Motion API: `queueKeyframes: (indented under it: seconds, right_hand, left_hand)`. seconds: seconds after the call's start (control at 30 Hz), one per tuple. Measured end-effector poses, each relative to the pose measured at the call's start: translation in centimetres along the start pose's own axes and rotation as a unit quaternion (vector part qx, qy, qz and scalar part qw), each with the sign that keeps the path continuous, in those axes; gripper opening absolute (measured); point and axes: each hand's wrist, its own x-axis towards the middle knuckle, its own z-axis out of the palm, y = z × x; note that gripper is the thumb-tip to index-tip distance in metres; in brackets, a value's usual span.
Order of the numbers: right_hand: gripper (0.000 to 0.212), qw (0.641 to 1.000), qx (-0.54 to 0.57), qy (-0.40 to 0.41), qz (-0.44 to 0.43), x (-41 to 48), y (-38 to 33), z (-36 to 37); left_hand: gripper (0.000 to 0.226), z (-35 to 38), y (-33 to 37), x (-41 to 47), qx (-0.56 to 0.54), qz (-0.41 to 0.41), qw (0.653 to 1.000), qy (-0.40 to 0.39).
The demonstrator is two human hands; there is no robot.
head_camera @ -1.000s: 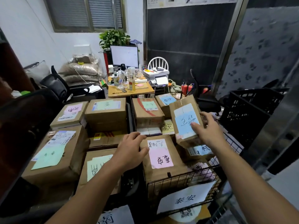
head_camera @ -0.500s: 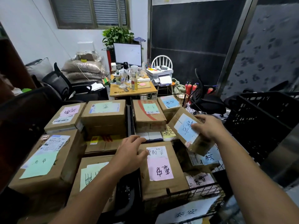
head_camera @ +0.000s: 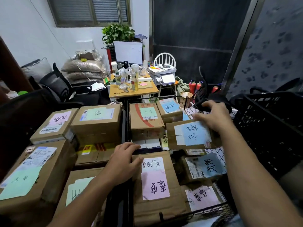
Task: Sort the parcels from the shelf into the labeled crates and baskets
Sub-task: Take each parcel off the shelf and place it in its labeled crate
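My right hand (head_camera: pixel 213 117) grips the far right corner of a small cardboard parcel with a blue label (head_camera: pixel 191 135), which lies nearly flat over other parcels in the wire basket (head_camera: pixel 216 208). My left hand (head_camera: pixel 123 163) rests with relaxed fingers on the left edge of a bigger parcel with a pink and white label (head_camera: pixel 155 179) in the same basket. Below the held parcel lie a blue-labelled parcel (head_camera: pixel 206 167) and a pink-labelled one (head_camera: pixel 203 199).
Several labelled boxes fill the crates on the left, among them a green-labelled box (head_camera: pixel 96 122) and a large one (head_camera: pixel 32 176). A black plastic crate (head_camera: pixel 268 128) stands on the right. A cluttered desk (head_camera: pixel 132 89), chairs and a printer (head_camera: pixel 164 76) are beyond.
My right hand lowered the blue-labelled parcel from upright to nearly flat onto the basket's pile. My left hand stayed on the pink-labelled parcel. The camera moved closer and tilted down.
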Motion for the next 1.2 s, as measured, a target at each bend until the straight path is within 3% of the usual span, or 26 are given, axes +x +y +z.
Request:
queueKeyframes:
  seconds: [0.1, 0.23, 0.37, 0.47, 0.57, 0.63, 0.77, 0.9, 1.1, 1.2]
  right_hand:
    - [0.051, 0.988, 0.046, 0.13, 0.075, 0.5, 1.2, 1.6]
    - [0.044, 0.977, 0.126, 0.166, 0.053, 0.0, 2.8, 2.0]
    - [0.055, 0.985, 0.137, 0.106, -0.004, -1.0, 4.4, 2.4]
    - [0.085, 0.989, 0.143, 0.001, -0.033, -1.9, 5.1, 2.9]
    - [0.098, 0.992, 0.125, -0.019, -0.03, -2.1, 5.4, 3.2]
    - [0.091, 0.992, 0.127, 0.001, -0.018, -2.0, 5.3, 3.1]
    - [0.054, 0.979, 0.182, 0.087, 0.007, -1.4, 5.0, 3.1]
    - [0.037, 0.974, 0.205, 0.087, 0.037, 0.1, 5.2, 5.3]
    - [0.038, 0.991, 0.089, 0.09, 0.03, 1.1, 5.8, 7.7]
    - [0.047, 0.999, -0.044, -0.007, 0.02, 1.7, 5.8, 8.1]
  left_hand:
    - [0.049, 0.2, 0.0, 0.5, -0.001, 0.001, 1.0, 0.005]
    - [0.047, 0.4, -0.3, 1.0, -0.003, 0.009, 1.0, 0.014]
    - [0.045, 0.6, -0.9, 1.2, 0.0, 0.017, 1.0, 0.02]
    - [0.045, 0.7, -0.9, 1.4, 0.001, 0.017, 1.0, 0.019]
    - [0.046, 0.8, -1.0, 1.3, 0.002, 0.012, 1.0, 0.016]
    - [0.046, 0.7, -1.1, 1.1, -0.003, 0.012, 1.0, 0.014]
    - [0.045, 0.6, -0.9, 0.9, -0.007, 0.013, 1.0, 0.016]
    - [0.044, 0.6, -0.8, 0.8, -0.009, 0.009, 1.0, 0.015]
    - [0.046, 0.6, -0.5, 0.6, -0.014, -0.004, 1.0, 0.01]
    - [0.047, 0.6, -0.5, 0.6, -0.011, -0.006, 1.0, 0.004]
